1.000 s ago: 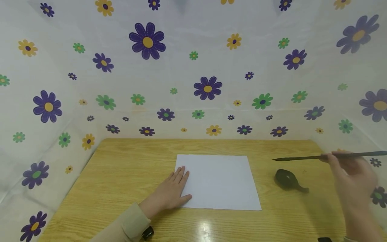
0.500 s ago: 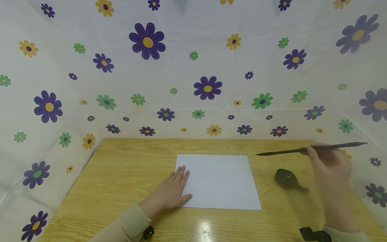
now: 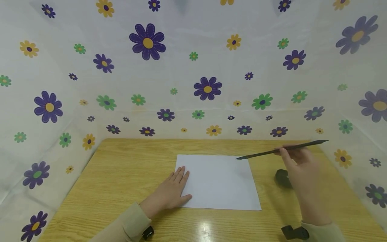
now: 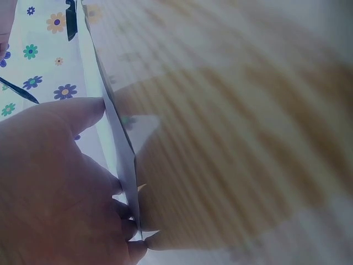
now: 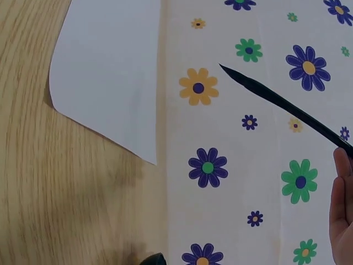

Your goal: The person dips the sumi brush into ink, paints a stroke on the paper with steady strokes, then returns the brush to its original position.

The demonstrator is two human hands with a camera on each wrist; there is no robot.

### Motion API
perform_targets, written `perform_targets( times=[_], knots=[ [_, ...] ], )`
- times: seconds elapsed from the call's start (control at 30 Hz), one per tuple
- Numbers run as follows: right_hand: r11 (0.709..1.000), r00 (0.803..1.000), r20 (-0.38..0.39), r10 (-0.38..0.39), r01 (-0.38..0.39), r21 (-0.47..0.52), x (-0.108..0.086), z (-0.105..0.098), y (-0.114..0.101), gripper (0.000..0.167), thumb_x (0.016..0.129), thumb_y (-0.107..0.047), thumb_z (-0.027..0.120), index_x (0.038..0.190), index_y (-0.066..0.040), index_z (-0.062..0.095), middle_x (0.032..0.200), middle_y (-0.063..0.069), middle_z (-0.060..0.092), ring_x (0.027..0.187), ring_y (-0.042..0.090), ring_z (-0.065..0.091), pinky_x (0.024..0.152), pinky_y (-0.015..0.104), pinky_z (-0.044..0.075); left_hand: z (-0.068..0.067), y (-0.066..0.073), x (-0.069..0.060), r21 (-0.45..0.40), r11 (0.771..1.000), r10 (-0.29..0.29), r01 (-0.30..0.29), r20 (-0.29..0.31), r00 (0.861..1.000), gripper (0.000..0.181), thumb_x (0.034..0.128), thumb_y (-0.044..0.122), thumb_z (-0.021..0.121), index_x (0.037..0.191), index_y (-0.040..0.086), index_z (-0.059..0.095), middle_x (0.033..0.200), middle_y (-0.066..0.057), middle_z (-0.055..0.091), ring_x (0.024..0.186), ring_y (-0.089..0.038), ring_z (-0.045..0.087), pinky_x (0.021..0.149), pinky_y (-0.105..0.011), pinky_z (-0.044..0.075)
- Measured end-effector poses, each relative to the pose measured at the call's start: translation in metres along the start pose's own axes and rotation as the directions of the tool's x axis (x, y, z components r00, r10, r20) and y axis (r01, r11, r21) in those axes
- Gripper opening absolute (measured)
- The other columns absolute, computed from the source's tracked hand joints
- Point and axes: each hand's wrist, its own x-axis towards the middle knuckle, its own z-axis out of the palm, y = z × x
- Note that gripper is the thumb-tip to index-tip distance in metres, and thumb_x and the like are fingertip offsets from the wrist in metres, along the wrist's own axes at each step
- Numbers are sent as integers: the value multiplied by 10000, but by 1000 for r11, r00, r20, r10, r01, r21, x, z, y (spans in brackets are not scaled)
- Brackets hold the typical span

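Note:
A sheet of white paper (image 3: 220, 183) lies flat on the wooden table. My left hand (image 3: 169, 193) rests on its left edge, fingers straight and thumb spread. In the left wrist view the thumb and fingertips of that hand (image 4: 49, 171) touch the paper (image 4: 118, 143), seen edge-on. My right hand (image 3: 302, 171) pinches a long, thin, dark writing brush (image 3: 260, 154) and holds it above the table, tip pointing left over the paper's far right corner. The right wrist view shows the pointed brush (image 5: 276, 99) and part of the right hand (image 5: 343, 210). The tip appears apart from the paper.
A dark, round-bodied object (image 3: 282, 178) stands on the table right of the paper, partly hidden behind my right hand. White cloth (image 3: 181, 70) with printed flowers walls in the table (image 3: 127, 174) at the back and both sides.
My right hand has moved left with the brush, from beyond the dark object to over the paper's right side, now partly covering that object. My left hand has stayed still.

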Motion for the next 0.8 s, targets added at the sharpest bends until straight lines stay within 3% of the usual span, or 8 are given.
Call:
perform_targets(
  times=[0.2, 0.3, 0.53, 0.8],
  knots=[
    [982, 986, 35, -160, 156, 102, -4, 18, 12, 98, 911, 204, 680, 1008, 190, 677, 925, -259, 761, 810, -102, 737, 793, 53, 554, -1, 1, -1, -4, 1000, -1, 1, 4, 1000, 848, 1059, 508, 573, 1662, -12, 279, 1763, -226, 193, 1650, -380, 204, 1337, -513, 262],
    [973, 980, 51, -192, 183, 138, -6, 26, 16, 102, 894, 229, 674, 992, 196, 674, 937, -254, 767, 812, -103, 737, 781, 53, 557, -1, 1, -1, -4, 1000, -3, 3, 7, 1000, 850, 1059, 509, 573, 1663, -11, 277, 1765, -225, 190, 1651, -378, 201, 1338, -512, 262],
    [966, 984, 77, -161, 141, 215, -14, 44, 18, 101, 893, 238, 663, 987, 202, 671, 921, -212, 782, 798, -76, 751, 737, 60, 555, -1, 1, 0, 9, 1000, 2, -2, 7, 1000, 854, 1058, 515, 569, 1662, -14, 277, 1762, -230, 194, 1650, -379, 207, 1335, -519, 266],
    [984, 992, 112, -54, 34, 175, -25, 62, 18, 88, 915, 163, 713, 997, 132, 712, 889, -206, 766, 789, -75, 745, 745, 82, 567, -1, 0, 0, 14, 1000, 12, -12, 5, 1000, 858, 1062, 515, 563, 1663, -21, 266, 1760, -239, 192, 1649, -386, 204, 1336, -520, 262]
  ],
)
